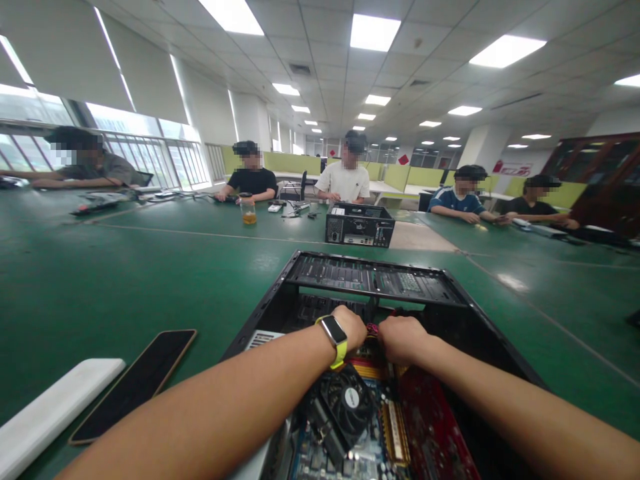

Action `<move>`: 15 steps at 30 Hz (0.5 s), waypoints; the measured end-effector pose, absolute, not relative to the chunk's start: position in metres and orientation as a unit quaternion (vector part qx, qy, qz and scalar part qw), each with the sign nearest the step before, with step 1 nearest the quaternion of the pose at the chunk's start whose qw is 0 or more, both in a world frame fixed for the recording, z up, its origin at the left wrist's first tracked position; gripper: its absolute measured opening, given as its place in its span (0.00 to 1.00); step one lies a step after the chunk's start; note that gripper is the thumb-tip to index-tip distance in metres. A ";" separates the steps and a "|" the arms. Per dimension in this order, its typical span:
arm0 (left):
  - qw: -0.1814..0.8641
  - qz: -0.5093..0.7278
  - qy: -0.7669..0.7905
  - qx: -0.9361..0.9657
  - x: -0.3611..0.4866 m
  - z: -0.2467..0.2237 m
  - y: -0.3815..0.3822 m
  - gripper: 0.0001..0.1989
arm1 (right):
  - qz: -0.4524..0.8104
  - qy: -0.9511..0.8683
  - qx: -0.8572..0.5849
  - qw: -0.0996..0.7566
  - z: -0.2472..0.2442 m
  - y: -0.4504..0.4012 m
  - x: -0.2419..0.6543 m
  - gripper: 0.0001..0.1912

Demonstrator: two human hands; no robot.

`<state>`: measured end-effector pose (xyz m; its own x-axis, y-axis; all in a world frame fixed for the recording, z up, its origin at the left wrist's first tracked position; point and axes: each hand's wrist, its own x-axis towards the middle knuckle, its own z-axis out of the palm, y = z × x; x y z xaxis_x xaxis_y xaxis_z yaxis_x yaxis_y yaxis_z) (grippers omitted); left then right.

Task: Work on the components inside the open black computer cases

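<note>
An open black computer case (330,273) lies in front of me with its insides showing. My left hand (353,328), with a watch (333,330) on its wrist, reaches into the far part of the case. Close beside it is my right hand (406,339). Both hands are closed on a bundle of coloured wires (373,329) that shows in the gap between them; most fingertips are hidden. Nearer to me are a black cooling fan (353,398), a memory stick (397,433) and a red circuit board (433,423).
Left of the case, a dark phone (137,383) and a white flat object (57,410) lie on the green table (125,280). Another computer case (360,227) stands farther back, near a cup of amber liquid (249,212). Several people sit around the table.
</note>
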<state>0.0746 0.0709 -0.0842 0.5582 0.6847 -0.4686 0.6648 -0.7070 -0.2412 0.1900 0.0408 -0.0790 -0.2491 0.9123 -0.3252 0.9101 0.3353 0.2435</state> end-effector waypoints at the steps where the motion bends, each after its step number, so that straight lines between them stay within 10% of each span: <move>1: 0.016 0.273 -0.383 -0.882 0.075 -0.084 0.071 0.20 | 0.003 0.791 0.575 0.208 -0.078 0.040 0.190 0.14; 15: 0.007 0.287 -0.380 -0.879 0.075 -0.083 0.072 0.20 | -0.020 0.795 0.570 0.209 -0.079 0.040 0.189 0.15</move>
